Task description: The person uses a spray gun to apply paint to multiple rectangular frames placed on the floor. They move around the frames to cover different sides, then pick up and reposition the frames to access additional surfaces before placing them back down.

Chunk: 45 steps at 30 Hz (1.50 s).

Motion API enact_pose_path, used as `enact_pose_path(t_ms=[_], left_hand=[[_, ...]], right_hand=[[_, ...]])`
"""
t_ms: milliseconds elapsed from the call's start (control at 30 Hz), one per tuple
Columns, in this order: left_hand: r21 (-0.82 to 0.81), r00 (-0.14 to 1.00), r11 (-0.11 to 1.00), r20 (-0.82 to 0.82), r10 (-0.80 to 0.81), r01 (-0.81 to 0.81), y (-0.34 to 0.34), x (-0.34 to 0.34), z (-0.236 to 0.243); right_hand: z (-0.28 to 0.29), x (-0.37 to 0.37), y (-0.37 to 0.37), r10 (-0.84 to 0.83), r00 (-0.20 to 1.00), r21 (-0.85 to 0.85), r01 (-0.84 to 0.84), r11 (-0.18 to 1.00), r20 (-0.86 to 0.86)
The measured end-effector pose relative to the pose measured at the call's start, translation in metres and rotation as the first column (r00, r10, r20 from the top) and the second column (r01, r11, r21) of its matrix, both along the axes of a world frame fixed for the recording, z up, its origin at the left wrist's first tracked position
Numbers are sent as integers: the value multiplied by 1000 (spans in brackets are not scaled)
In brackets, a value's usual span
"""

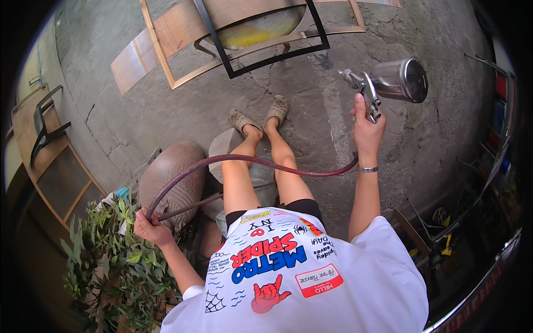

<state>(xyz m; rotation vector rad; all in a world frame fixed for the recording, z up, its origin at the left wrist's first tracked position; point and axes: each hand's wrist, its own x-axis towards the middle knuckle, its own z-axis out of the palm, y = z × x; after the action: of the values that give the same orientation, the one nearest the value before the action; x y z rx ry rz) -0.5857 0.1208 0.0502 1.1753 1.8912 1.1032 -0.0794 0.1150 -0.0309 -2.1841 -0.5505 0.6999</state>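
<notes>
A spray gun [363, 86] with a large silver cup [395, 81] is gripped in my right hand [368, 129], its nozzle turned to the left. From below that hand a dark red hose [261, 161] arcs over my legs to the left side. There my left hand [154, 226] is closed around the hose, beside a leafy green plant [119, 252]. Beyond my feet, a black rectangular frame [277, 65] lies tilted over a light wooden frame [200, 74]. Both are well apart from the gun.
A ribbed, rounded pot [173, 172] stands left of my legs, next to a grey block [217, 145]. Wooden panels [58, 177] and a black curved frame [41, 127] lean at the far left. Metal racks and clutter [444, 222] line the right side of the concrete floor [316, 122].
</notes>
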Motion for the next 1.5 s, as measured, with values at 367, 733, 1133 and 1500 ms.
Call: enact_pose_path(t_ms=[367, 733, 1133, 1500], left_hand=[[-97, 999, 995, -30, -43, 40, 34, -20, -15], [-142, 967, 963, 149, -207, 228, 67, -18, -35], [-135, 998, 990, 68, -17, 26, 99, -125, -38], [-564, 974, 820, -115, -193, 96, 94, -182, -88]], right_hand=[[16, -51, 8, 76, 978, -129, -103, 986, -195], [16, 26, 55, -294, 889, 24, 305, 952, 351], [17, -169, 68, 192, 972, -207, -218, 954, -138], [79, -222, 108, 481, 874, -29, -484, 875, -62]])
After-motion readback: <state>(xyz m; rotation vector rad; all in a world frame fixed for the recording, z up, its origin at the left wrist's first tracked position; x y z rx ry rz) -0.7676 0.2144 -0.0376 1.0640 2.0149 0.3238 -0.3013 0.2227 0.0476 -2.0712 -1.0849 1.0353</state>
